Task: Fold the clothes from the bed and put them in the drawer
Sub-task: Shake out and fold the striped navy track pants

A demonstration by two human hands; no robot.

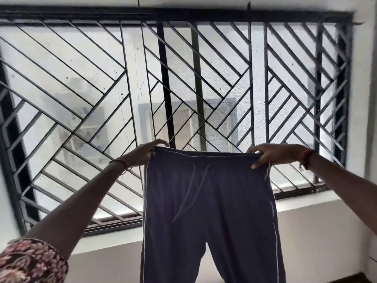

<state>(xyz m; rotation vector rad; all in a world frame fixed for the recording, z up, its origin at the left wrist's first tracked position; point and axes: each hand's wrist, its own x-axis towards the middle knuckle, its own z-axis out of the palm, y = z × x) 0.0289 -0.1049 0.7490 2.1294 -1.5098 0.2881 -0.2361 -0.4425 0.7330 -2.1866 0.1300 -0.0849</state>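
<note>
Two hands, one pair of trousers, one window

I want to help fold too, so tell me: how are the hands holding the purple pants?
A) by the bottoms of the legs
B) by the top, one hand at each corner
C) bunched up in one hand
B: the left hand and the right hand each pinch one top corner of the pants, and the legs hang down.
</note>
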